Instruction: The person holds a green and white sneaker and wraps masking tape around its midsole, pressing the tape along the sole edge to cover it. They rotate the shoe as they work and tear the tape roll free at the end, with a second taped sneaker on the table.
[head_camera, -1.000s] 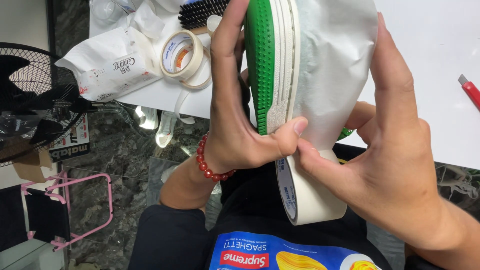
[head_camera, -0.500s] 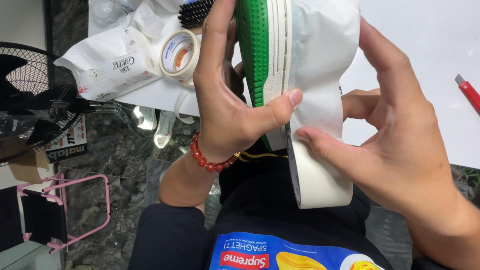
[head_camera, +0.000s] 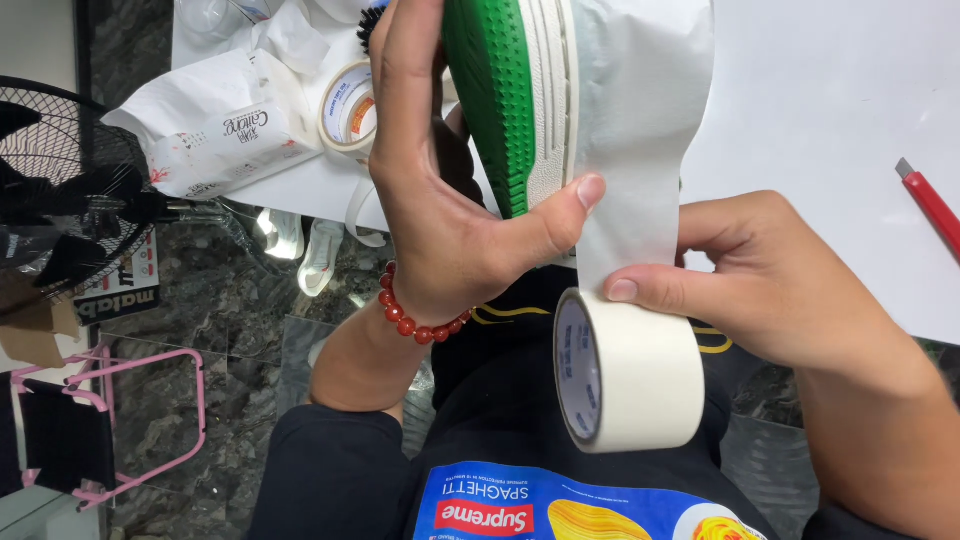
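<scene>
Hands meet at frame centre: left hand (head_camera: 440, 220) grips a green-soled shoe (head_camera: 520, 90), thumb pressing white tape; right hand (head_camera: 770, 280) pinches the cream masking-tape roll (head_camera: 630, 370) hanging just below.

Left hand (head_camera: 440, 200) is raised with palm toward the camera, fingers curled, thumb pressed flat; right hand (head_camera: 780, 280) is held beside it, thumb extended, wrists kept close

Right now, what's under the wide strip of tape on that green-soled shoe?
The masking tape strip covers the side of the shoe; only the green sole and white sole edge show. The upper beneath is hidden. The left hand pins the strip by thumb.
</scene>
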